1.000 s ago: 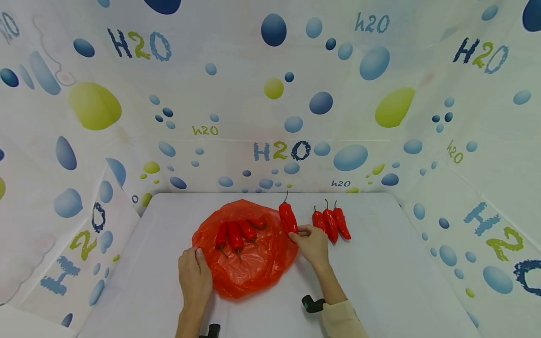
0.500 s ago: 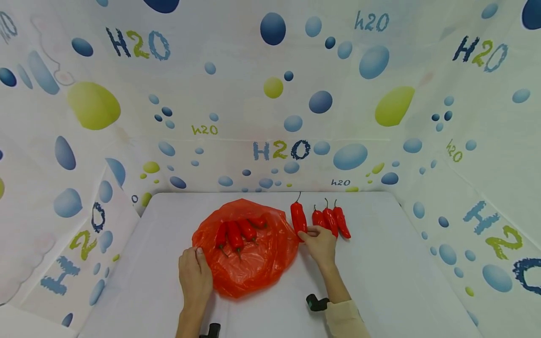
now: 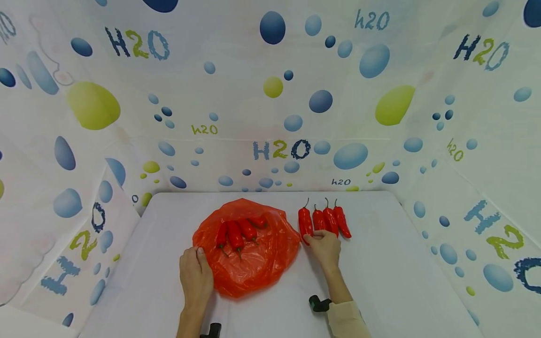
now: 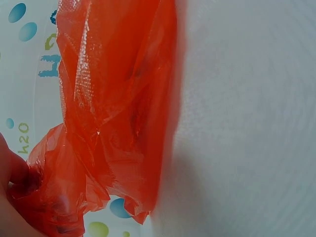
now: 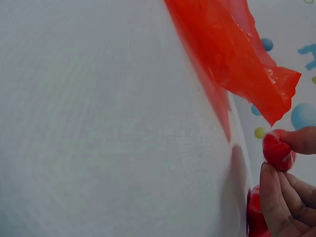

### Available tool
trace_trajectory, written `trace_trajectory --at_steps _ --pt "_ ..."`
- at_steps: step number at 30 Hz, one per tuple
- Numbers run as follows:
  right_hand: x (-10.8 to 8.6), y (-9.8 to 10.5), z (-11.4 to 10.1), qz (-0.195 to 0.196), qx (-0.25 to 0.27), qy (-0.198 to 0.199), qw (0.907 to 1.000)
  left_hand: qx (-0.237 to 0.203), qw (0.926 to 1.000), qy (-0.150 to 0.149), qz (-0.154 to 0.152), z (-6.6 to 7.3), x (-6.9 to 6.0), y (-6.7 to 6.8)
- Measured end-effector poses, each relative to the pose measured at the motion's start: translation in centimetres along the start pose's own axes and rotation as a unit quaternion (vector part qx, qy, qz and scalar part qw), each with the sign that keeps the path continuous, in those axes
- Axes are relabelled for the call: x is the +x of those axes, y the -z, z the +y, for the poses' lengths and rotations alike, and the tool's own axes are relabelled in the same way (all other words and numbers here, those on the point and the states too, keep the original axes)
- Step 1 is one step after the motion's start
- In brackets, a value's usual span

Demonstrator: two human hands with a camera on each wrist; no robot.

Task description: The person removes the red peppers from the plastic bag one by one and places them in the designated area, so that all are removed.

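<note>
My left hand (image 3: 195, 273) grips the left rim of an open red plastic bag (image 3: 249, 281) in the head view; the left wrist view shows the bag's film (image 4: 113, 98) bunched at the thumb. Several red chili peppers (image 3: 235, 236) lie inside the bag. To the right of it, my right hand (image 3: 325, 249) pinches the lower end of a red chili pepper (image 3: 305, 220), its stem pointing away from me. In the right wrist view that pepper (image 5: 279, 149) sits between thumb and fingers. Three more red peppers (image 3: 330, 220) lie in a row just right of it, partly hidden by the hand.
A white table (image 3: 405, 281) carries everything. Behind and at both sides hangs a white sheet (image 3: 236, 94) printed with blue and green drops and H2O lettering. Black wrist camera mounts (image 3: 320, 303) show beside the forearms.
My right hand has carried its pepper rightward from the bag's right rim to beside the three peppers, and the pepper now stands lower in the view. The left hand stays on the bag.
</note>
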State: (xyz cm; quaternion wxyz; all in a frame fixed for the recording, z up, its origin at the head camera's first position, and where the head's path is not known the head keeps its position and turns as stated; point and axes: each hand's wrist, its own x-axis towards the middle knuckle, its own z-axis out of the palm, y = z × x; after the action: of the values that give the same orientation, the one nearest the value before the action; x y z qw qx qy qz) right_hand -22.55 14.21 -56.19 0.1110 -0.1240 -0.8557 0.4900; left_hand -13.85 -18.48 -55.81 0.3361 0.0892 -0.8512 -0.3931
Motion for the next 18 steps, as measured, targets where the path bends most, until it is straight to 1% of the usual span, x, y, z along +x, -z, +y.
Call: trace_trajectory --at_steps 9,18 --pt "0.27 0.20 0.78 0.010 -0.037 -0.029 0.9989 0.000 0.9999 0.012 -0.011 0.09 -0.04 0.10" --pt "0.43 0.50 1.07 0.019 -0.055 -0.046 0.9973 0.001 0.9999 0.008 -0.008 -0.08 -0.07 0.10"
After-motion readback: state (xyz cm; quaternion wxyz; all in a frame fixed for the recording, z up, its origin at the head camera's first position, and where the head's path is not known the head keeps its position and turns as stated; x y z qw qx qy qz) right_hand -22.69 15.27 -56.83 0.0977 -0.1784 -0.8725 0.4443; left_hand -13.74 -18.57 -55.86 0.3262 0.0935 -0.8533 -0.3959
